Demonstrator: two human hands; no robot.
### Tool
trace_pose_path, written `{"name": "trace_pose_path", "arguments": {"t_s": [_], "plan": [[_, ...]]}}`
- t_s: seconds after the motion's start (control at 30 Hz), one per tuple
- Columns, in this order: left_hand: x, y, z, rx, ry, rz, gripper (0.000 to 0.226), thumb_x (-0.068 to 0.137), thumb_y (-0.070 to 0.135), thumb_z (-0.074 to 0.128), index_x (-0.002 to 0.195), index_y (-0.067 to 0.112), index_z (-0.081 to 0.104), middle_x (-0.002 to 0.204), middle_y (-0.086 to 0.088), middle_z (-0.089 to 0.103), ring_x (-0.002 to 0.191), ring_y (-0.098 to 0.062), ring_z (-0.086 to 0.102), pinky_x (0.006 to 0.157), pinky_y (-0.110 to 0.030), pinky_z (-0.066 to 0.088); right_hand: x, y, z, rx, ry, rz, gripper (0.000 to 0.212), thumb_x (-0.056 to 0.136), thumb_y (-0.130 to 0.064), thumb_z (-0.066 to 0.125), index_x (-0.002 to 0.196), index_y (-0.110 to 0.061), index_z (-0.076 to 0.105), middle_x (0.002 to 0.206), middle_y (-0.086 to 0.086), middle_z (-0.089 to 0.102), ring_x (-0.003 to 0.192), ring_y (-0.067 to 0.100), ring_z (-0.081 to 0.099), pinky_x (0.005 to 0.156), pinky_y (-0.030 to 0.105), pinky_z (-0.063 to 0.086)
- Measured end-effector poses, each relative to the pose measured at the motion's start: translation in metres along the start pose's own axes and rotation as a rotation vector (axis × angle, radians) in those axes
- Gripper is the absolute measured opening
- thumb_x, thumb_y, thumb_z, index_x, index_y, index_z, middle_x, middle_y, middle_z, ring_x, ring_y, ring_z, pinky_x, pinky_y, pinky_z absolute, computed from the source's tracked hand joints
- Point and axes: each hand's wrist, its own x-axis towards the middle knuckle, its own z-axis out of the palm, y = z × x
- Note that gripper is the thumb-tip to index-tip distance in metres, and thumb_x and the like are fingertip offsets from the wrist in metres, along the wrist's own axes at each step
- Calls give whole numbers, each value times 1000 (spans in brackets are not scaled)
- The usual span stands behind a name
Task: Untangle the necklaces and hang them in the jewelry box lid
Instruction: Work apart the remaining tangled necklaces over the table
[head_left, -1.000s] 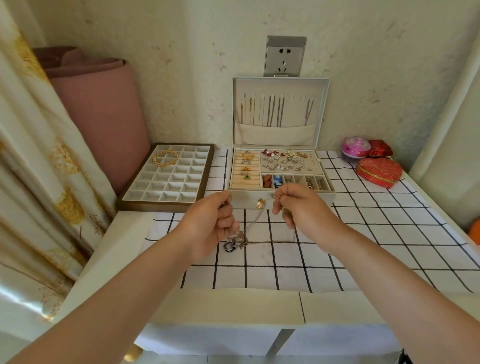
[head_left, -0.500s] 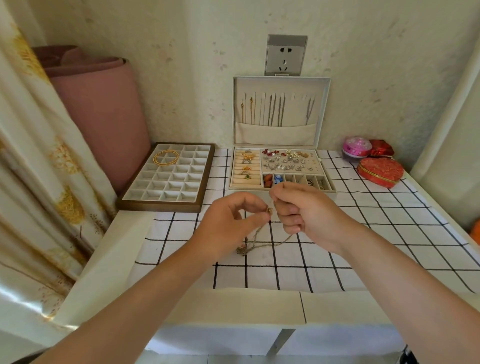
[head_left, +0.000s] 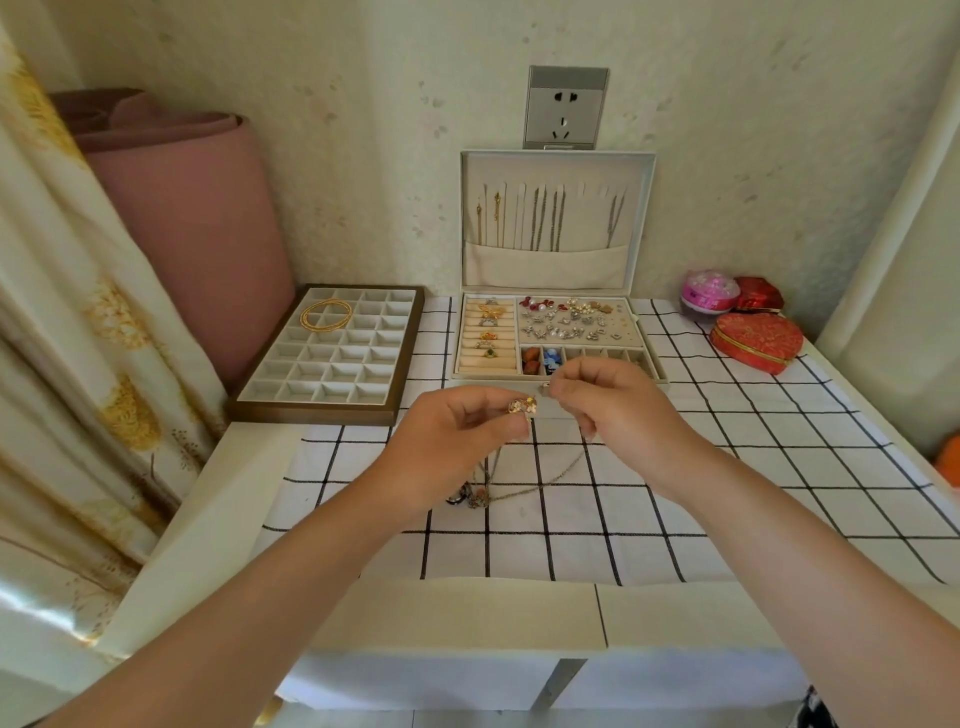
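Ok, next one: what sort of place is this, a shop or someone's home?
Probably a home, perhaps a bedroom corner: a floral curtain at the left, a wall socket above an open jewelry box full of mixed pieces, and a checked cloth under it.

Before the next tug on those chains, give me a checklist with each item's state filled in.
1. Left grip pinches the gold pendant: ok.
2. Right grip pinches a small silver piece: ok.
3. Chains separated: not ok, the tangle lies on the tablecloth.
4. Jewelry box lid open, upright: ok.
5. Spare hook in lid: ok, several look bare.
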Motion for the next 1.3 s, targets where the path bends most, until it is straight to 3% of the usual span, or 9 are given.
{"name": "trace_pose_path", "arguments": {"t_s": [0.13, 0.27, 0.43, 0.53, 0.67, 0.73, 0.83, 1.03, 1.3], "plan": [[-1, -4, -2, 183, 61, 61, 15, 81, 15, 79, 92, 24, 80, 84, 6, 76, 76, -5, 63, 76, -17, 51, -2, 2, 3, -79, -26, 49, 18, 93, -18, 61, 85, -15, 76, 86, -1, 72, 89, 10, 64, 88, 37, 49], [-4, -2, -2, 231, 84, 137, 12, 80, 15, 81, 86, 25, 79, 81, 13, 75, 72, 0, 63, 73, -17, 50, -6, -2, 4, -48, -80, 35, 15, 93, -8, 56, 85, -7, 68, 75, 3, 71, 83, 21, 65, 93, 36, 46], [-4, -3, -4, 504, 218, 273, 18, 77, 32, 83, 77, 46, 71, 79, 31, 69, 94, 8, 60, 117, -33, 21, -9, -5, 7, 33, -161, 87, 22, 95, 0, 48, 95, -9, 69, 53, 0, 48, 48, 11, 43, 55, 32, 48], [-3, -4, -6, 616, 256, 292, 14, 77, 40, 80, 78, 50, 70, 87, 34, 67, 103, 5, 56, 123, -39, 4, -11, -9, 8, -67, -152, 66, 14, 95, -16, 64, 90, -20, 76, 61, -3, 65, 45, 2, 44, 46, 14, 36], [-4, -5, -7, 582, 198, 306, 12, 79, 34, 81, 87, 40, 75, 83, 29, 70, 95, 7, 63, 117, -44, 25, -10, -7, 6, -91, -149, -8, 9, 90, -16, 72, 94, -20, 79, 83, -4, 78, 82, 5, 72, 84, 18, 53], [-6, -3, -5, 508, 184, 270, 14, 79, 32, 82, 90, 37, 77, 86, 30, 70, 94, 10, 62, 104, -26, 40, -10, -5, 6, -84, -123, -34, 12, 89, -12, 74, 95, -19, 79, 87, -5, 78, 89, 6, 73, 90, 22, 54], [-6, -3, -4, 442, 188, 235, 13, 82, 29, 79, 88, 40, 76, 84, 27, 71, 89, 4, 65, 84, -9, 44, -9, -3, 6, -77, -71, -72, 16, 87, -9, 75, 98, -19, 79, 92, -7, 78, 92, 5, 72, 90, 23, 55], [0, -3, -6, 207, 214, 135, 11, 80, 10, 80, 85, 20, 78, 84, 6, 77, 83, -10, 72, 82, -23, 57, -10, -2, 9, -94, 4, -160, 18, 87, -6, 74, 96, -21, 79, 93, -4, 77, 51, -3, 55, 56, 11, 42], [-2, -2, -3, 233, 247, 138, 6, 84, 20, 79, 85, 25, 79, 80, 14, 75, 79, -3, 70, 75, -18, 54, -12, -5, 9, -80, 23, -148, 19, 84, -9, 78, 100, -17, 79, 91, -4, 76, 55, -9, 57, 58, 9, 40]]}}
